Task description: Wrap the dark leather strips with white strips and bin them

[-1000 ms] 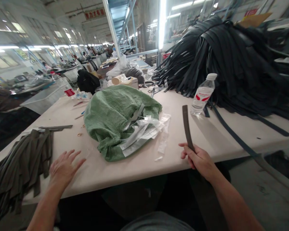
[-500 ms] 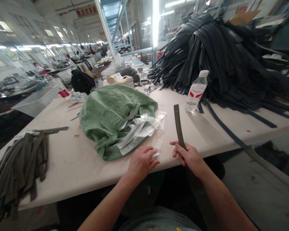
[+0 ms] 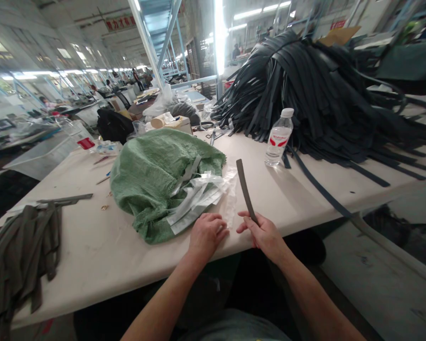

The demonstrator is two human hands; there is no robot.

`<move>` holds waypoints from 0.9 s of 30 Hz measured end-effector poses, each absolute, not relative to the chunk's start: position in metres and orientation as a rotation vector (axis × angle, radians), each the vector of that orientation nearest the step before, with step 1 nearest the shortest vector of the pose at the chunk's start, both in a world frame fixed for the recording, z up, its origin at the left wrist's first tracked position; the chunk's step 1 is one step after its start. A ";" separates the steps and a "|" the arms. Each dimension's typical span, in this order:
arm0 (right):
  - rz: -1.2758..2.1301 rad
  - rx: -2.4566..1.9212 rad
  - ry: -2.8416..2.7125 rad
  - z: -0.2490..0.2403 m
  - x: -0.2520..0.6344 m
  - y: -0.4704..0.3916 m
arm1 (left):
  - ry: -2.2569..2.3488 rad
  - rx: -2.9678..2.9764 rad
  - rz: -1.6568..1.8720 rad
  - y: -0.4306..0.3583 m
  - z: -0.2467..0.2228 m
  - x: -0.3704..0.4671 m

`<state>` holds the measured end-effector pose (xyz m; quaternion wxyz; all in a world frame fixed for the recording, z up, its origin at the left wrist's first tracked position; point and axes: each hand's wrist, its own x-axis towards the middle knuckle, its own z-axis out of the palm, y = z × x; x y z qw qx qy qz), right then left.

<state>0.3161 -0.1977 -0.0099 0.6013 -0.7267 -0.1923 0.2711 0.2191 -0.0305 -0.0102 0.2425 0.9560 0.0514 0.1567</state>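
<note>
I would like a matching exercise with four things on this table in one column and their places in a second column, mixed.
Things:
1. dark brown leather strap
2. green woven sack
3. clear plastic water bottle
4. pile of grey-brown straps

Places:
A. at the table's left end
B. upright beside the black strap heap
C. held in the right hand
D. mid-table, clear plastic sleeves spilling out by the left hand

Pairs: 1-C, 2-D, 3-B, 4-A

Both forearms are bare, with no sleeve in view as far up as the picture shows. The left hand (image 3: 206,233) and the right hand (image 3: 265,233) wear no gloves, rings or watch. Below the hands, a grey garment (image 3: 234,327) covers the torso.
</note>
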 end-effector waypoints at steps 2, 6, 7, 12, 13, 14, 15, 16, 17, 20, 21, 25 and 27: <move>0.631 -1.702 -0.453 -0.010 0.317 -0.201 | 0.127 2.625 0.451 -0.030 -0.013 0.220; 0.643 -1.743 -0.471 -0.006 0.317 -0.203 | 0.119 2.595 0.556 -0.034 -0.013 0.221; 0.636 -1.753 -0.472 -0.004 0.317 -0.201 | 0.096 2.579 0.595 -0.036 -0.011 0.220; 0.559 -1.775 -0.460 0.004 0.327 -0.183 | -0.073 2.516 0.732 -0.047 -0.001 0.215; 0.538 -1.770 -0.457 0.004 0.330 -0.179 | -0.086 2.502 0.731 -0.049 0.000 0.214; 0.517 -1.761 -0.456 0.005 0.334 -0.176 | -0.073 2.470 0.725 -0.050 0.002 0.212; 0.495 -1.749 -0.456 0.006 0.336 -0.173 | -0.021 2.411 0.718 -0.050 0.003 0.211; 0.473 -1.734 -0.459 0.008 0.339 -0.172 | 0.072 2.324 0.699 -0.050 0.004 0.210; 0.453 -1.721 -0.464 0.009 0.341 -0.172 | 0.192 2.213 0.669 -0.049 0.005 0.209; 0.413 -1.698 -0.488 0.018 0.343 -0.174 | 0.468 1.838 0.486 -0.044 0.010 0.214; 0.404 -1.698 -0.500 0.021 0.343 -0.175 | 0.484 1.735 0.387 -0.042 0.012 0.217; 0.369 -1.716 -0.567 0.031 0.341 -0.177 | 0.364 1.592 0.060 -0.042 0.019 0.239; 0.343 -1.727 -0.587 0.034 0.341 -0.179 | 0.339 1.604 -0.008 -0.044 0.021 0.249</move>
